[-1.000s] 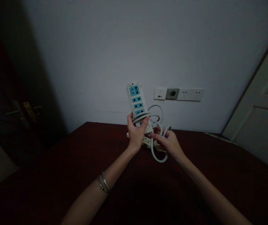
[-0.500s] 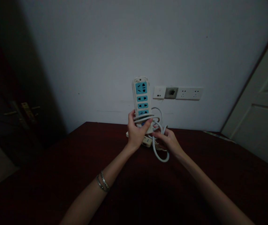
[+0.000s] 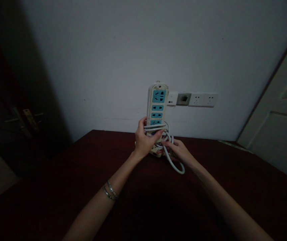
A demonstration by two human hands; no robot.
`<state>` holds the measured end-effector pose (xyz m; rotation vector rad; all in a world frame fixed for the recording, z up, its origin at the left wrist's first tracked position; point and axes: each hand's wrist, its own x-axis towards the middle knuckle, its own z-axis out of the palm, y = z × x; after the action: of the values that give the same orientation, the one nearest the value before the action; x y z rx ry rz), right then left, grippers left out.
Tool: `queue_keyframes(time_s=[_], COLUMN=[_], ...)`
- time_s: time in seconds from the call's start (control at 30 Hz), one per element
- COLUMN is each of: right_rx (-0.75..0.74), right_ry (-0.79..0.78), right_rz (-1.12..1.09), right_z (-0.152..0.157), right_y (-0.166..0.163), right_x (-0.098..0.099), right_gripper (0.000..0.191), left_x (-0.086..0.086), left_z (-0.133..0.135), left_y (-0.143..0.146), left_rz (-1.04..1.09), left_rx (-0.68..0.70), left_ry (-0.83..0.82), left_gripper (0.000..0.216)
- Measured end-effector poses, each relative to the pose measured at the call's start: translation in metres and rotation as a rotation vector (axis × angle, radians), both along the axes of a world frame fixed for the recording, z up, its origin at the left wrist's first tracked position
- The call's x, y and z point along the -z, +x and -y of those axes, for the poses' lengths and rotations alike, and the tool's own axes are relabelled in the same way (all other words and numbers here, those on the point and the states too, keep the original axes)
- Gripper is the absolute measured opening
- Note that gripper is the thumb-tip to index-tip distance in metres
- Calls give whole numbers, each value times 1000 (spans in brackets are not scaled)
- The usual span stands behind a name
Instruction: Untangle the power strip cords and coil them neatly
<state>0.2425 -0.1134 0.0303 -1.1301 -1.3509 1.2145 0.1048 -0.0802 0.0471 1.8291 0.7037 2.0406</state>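
The left hand (image 3: 143, 142) clamps the white-and-blue plastic power strip (image 3: 157, 103) upright. The right hand (image 3: 180, 150), at its 4 o'clock, pinches the white cord (image 3: 175, 165). Recommended: lay turns flat, evenly tensioned.

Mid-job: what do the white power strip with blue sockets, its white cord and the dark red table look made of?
White power strip with blue sockets: probably hard moulded plastic; smooth, rigid casing. White cord: flexible rubbery or PVC sheath; it loops softly. Dark red table: likely wood or veneer, stained dark; grain too dim to see.
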Motion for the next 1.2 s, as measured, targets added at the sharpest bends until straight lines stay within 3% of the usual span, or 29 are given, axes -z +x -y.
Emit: queue_keyframes(time_s=[0.37,0.57,0.77,0.97,1.2], right_rx=[45,205,299,286,306], right_ry=[83,150,100,21,86], right_rz=[-174,-130,-132,-92,-131], right_z=[1,-2,-5,-6,-9], right_y=[-4,2,4,8,13], right_x=[4,0,-1,1,5], right_gripper=[31,50,72,67,65], left_x=[4,7,12,18,19], left_z=[-2,-5,-9,-15,-27], left_y=[-1,3,6,8,6], left_rz=[72,150,169,167,217], left_rx=[2,39,59,75,125], left_ry=[-23,-81,-130,-161,-271], left_gripper=[57,55,48,46,43])
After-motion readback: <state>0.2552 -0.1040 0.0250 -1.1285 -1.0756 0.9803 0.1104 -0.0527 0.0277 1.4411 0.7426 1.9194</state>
